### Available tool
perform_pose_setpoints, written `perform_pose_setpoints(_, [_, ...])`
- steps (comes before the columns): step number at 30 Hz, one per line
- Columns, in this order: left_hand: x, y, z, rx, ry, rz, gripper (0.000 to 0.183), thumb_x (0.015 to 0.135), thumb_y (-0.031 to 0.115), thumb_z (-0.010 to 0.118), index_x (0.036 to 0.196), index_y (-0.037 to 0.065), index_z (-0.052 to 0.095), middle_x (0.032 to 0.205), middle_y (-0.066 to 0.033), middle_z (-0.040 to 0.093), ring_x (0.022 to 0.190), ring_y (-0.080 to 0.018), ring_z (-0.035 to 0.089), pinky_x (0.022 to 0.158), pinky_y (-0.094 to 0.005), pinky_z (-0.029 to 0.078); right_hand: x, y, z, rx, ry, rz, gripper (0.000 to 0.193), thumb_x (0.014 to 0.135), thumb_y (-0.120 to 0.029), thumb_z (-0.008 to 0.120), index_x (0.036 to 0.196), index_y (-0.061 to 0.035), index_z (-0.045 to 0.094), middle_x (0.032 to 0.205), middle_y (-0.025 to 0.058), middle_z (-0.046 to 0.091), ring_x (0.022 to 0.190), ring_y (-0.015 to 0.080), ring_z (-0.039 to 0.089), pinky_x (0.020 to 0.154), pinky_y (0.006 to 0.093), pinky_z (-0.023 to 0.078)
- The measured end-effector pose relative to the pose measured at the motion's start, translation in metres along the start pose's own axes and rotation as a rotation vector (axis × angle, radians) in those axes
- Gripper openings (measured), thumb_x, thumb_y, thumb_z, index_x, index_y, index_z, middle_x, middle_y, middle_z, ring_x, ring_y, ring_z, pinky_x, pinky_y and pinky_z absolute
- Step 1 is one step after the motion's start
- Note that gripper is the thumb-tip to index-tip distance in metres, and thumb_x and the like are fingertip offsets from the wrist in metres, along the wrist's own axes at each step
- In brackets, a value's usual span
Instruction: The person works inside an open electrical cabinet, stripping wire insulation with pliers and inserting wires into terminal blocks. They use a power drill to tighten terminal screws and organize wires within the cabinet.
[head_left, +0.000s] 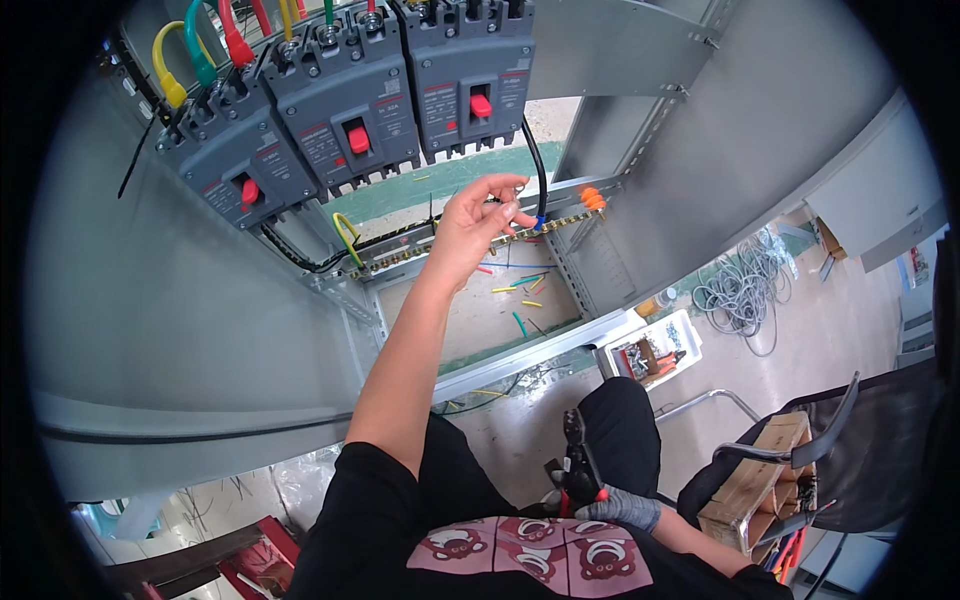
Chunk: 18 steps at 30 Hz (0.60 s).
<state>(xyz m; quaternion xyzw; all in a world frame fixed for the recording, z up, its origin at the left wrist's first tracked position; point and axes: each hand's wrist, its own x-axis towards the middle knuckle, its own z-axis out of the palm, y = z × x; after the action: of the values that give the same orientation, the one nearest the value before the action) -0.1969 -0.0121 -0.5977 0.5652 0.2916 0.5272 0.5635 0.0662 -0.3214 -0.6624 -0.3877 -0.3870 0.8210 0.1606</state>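
Note:
My left hand [480, 220], bare, reaches into the grey cabinet with its fingers curled in a pinch. Something small may be between the fingertips, too small to make out. Just beside those fingers, a black cable [538, 165] with a blue sleeve at its end comes down to the brass terminal bar [400, 262]. My right hand [622, 508], in a grey glove, rests by my lap, closed around crimping pliers [578, 462] with red and black handles; their jaws point up. Above the left hand are three grey circuit breakers [345, 120] with red switches.
An orange insulator [592, 198] stands at the bar's right end. Cut wire sleeves lie on the floor below. A white tray [655, 350] of small parts, a coil of grey cable [745, 285] and a chair with a cardboard box [755, 480] are at the right.

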Motion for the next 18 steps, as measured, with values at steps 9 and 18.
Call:
perform_pose_setpoints(9, [0.002,-0.005,0.004,0.036,-0.029,0.027,0.028,0.091,0.006,0.056,0.119,0.005,0.057,0.095,-0.0002,0.053,0.087,-0.0154,0.065,0.069,-0.0229,0.045,0.094,-0.199,-0.027,-1.311,0.995,-0.271,0.082,0.067,-0.013,0.064,0.139,0.0017,0.028,0.13,0.0341,0.038,0.121,0.0475,0.04,0.107,0.0463,0.033])
perform_pose_setpoints(18, [0.0,-0.012,0.007,0.046,-0.037,0.07,0.031,0.089,-0.001,0.054,0.119,0.006,0.06,0.097,0.0018,0.05,0.076,-0.0048,0.055,0.069,-0.0204,0.047,0.112,-0.229,-0.043,-1.599,0.94,-0.182,0.087,0.068,-0.021,0.065,0.141,0.0065,0.026,0.135,0.0311,0.036,0.126,0.0458,0.037,0.111,0.0472,0.026])
